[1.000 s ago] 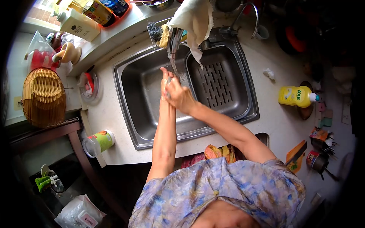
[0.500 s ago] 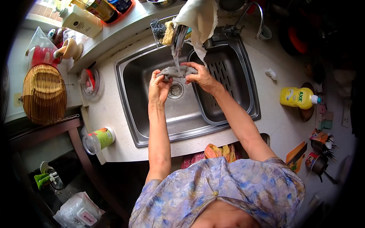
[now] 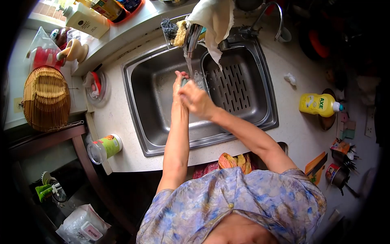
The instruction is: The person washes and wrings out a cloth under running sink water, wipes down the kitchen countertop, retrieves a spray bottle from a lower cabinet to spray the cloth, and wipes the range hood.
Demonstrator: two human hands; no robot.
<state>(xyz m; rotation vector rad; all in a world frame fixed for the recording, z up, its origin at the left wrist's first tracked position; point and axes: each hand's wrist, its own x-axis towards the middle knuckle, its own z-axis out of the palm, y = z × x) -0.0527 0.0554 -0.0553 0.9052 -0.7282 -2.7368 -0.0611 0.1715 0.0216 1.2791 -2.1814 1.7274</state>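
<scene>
Over the left basin of the steel sink (image 3: 156, 138), my two hands are pressed together. A small bit of wet grey cloth (image 3: 184, 81) shows between them; most of it is hidden. My left hand (image 3: 179, 84) is upright and closed around the cloth, its fingertips curled at the top. Against it, my right hand (image 3: 198, 99) makes a slightly blurred fist on the same cloth. Water runs from the faucet (image 3: 191, 40) just beyond my fingers and splashes to their right. A pale cloth (image 3: 210, 24) hangs over the faucet.
A slotted drain basket (image 3: 233, 87) sits in the sink's right side. A yellow dish soap bottle (image 3: 317, 104) lies on the right counter. At left are a green-labelled jar (image 3: 107, 147) and a wicker basket (image 3: 46, 99). Behind stands a sponge rack (image 3: 172, 32).
The grey cloth was stretched between both hands under the stream. Now it is bunched between them, lower down; my right hand has moved left and closed into a fist.
</scene>
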